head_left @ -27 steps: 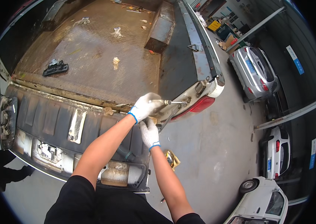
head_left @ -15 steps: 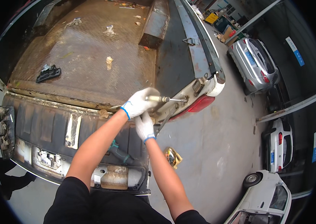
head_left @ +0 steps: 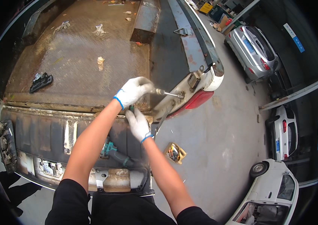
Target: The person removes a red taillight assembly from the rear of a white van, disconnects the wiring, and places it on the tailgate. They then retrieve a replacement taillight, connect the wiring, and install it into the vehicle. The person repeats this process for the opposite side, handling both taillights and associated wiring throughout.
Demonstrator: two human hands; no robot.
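Note:
My left hand (head_left: 134,92), in a white glove with a blue cuff, is closed round the pale handle of a screwdriver (head_left: 160,91). Its metal shaft points right, and the tip meets the pale corner post (head_left: 174,98) beside the red tail light (head_left: 194,104). Just below, my gloved right hand (head_left: 138,125) is closed, fingers curled upward. A small dark green piece shows at its fingertips; what it belongs to is hidden. Under my arms a teal cordless power tool (head_left: 117,154) lies on the lowered tailgate (head_left: 42,131).
The rusty truck bed (head_left: 76,71) holds a black plastic part (head_left: 41,83) and scattered gloves (head_left: 99,30). An open box of tools (head_left: 174,152) sits on the floor at right. Parked cars (head_left: 254,52) line the right side. Someone's dark-clothed legs (head_left: 22,191) show at lower left.
My right hand has dropped slightly down and left, apart from the left hand, and the green piece now shows. The screwdriver stays at the post. The view has shifted a little.

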